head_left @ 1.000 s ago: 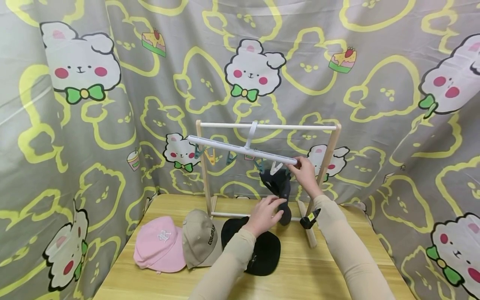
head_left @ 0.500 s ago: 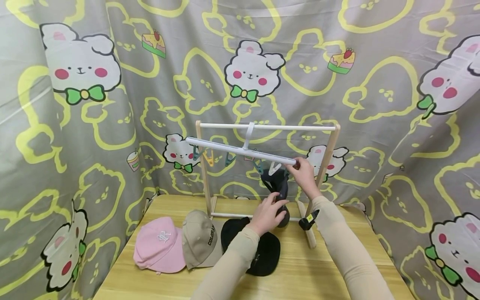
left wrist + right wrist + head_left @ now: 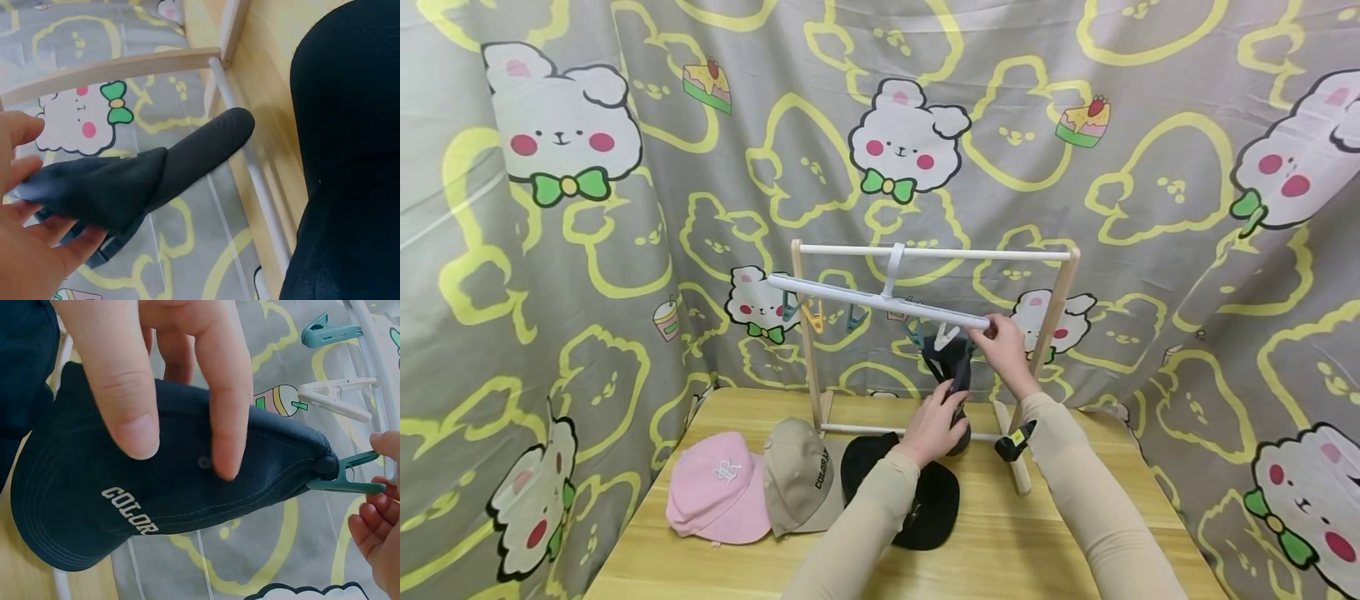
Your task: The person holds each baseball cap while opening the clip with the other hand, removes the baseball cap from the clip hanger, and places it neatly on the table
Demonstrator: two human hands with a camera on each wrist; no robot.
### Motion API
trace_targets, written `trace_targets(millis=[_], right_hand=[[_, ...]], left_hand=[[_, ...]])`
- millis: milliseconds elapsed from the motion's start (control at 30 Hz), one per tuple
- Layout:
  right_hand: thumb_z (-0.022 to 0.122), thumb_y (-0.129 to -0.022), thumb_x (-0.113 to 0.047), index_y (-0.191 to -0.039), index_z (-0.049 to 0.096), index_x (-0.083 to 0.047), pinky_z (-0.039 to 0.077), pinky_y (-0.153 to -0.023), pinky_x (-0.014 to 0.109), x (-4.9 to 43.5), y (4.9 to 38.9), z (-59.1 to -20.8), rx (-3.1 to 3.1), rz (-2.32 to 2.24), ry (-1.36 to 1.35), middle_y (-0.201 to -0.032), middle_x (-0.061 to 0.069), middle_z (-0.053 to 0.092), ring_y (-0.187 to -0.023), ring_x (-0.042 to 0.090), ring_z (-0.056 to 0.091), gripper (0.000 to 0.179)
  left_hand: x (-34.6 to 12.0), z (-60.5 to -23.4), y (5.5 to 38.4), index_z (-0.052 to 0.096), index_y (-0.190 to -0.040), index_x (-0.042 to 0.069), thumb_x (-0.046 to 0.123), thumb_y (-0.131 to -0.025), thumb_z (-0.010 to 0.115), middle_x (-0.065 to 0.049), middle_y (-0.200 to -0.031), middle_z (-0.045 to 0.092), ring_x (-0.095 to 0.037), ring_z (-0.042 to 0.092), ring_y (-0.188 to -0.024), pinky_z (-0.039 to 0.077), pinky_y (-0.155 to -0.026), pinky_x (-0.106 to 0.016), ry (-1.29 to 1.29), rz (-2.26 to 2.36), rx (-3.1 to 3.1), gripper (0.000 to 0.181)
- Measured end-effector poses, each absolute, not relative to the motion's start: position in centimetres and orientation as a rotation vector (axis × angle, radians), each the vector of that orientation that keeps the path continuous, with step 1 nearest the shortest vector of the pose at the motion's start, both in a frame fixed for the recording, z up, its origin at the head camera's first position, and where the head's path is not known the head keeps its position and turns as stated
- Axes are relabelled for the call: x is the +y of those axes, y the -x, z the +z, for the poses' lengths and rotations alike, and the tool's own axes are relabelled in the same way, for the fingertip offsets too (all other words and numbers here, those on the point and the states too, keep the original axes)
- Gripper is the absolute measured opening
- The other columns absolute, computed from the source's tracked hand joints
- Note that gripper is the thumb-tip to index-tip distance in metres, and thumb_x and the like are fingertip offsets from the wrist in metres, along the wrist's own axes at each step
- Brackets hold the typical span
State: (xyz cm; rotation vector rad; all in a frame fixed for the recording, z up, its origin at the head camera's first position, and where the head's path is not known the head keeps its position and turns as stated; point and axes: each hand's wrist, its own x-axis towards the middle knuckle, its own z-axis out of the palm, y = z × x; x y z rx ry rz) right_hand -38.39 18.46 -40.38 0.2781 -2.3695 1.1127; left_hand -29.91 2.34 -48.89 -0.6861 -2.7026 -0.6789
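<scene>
A dark navy cap (image 3: pixel 175 494) with white letters hangs sideways, brim down, from a teal clip (image 3: pixel 342 485) at the right end of a white clip hanger (image 3: pixel 865 294). My right hand (image 3: pixel 1006 354) pinches that clip's handles; in the right wrist view its thumb and fingertips show at the right edge. The cap's edge lies in the clip's mouth. My left hand (image 3: pixel 931 423) touches the cap with loosely extended fingers. In the left wrist view, the fingers of my left hand (image 3: pixel 37 244) lie against the crown, and the brim points away.
The hanger hooks over a wooden rack's top rod (image 3: pixel 985 252) and tilts down to the right. Other clips dangle from it, including a white clip (image 3: pixel 337 397). On the table (image 3: pixel 1000 550) lie a pink cap (image 3: pixel 715 492), a beige cap (image 3: pixel 797 483) and a black cap (image 3: pixel 936 504).
The hanger and navy cap have shifted slightly left. My left hand has moved a little right and up against the cap. My right hand stays at the hanger's right end.
</scene>
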Motion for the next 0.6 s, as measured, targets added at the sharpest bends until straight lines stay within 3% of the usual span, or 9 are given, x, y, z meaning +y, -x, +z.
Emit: trace_targets(millis=[200,500,600], right_hand=[[0.069,-0.089,-0.029,-0.1,0.062,0.001,0.026,-0.079,0.037,18.15,38.32,-40.29,-2.366,1.133,-0.272,-0.084,0.015,0.056,-0.077,0.029,0.05,0.033],[0.069,-0.089,-0.029,-0.095,0.061,0.0,0.023,-0.075,0.034,18.04,38.4,-40.56,-2.353,1.13,-0.283,-0.08,0.013,0.053,-0.073,0.027,0.047,0.031],[0.069,-0.089,-0.031,-0.09,0.057,-0.001,0.026,-0.07,0.032,18.06,38.45,-40.69,-2.364,1.13,-0.277,-0.077,0.01,0.049,-0.07,0.025,0.044,0.032]], left_hand=[[2.11,-48.85,29.97,0.05,-0.141,0.011,0.024,-0.096,0.059,-0.01,-0.148,0.046,-0.027,0.056,-0.126,0.05,-0.101,-0.038,0.674,-0.774,-2.612,0.048],[1.62,-49.22,30.12,0.055,-0.138,0.011,0.012,-0.092,0.064,-0.008,-0.141,0.053,-0.023,0.062,-0.119,0.053,-0.096,-0.031,0.713,-0.695,-2.508,0.046],[1.42,-49.38,30.11,0.057,-0.136,0.012,0.007,-0.089,0.066,-0.009,-0.139,0.055,-0.023,0.062,-0.118,0.054,-0.095,-0.031,0.725,-0.682,-2.471,0.048]])
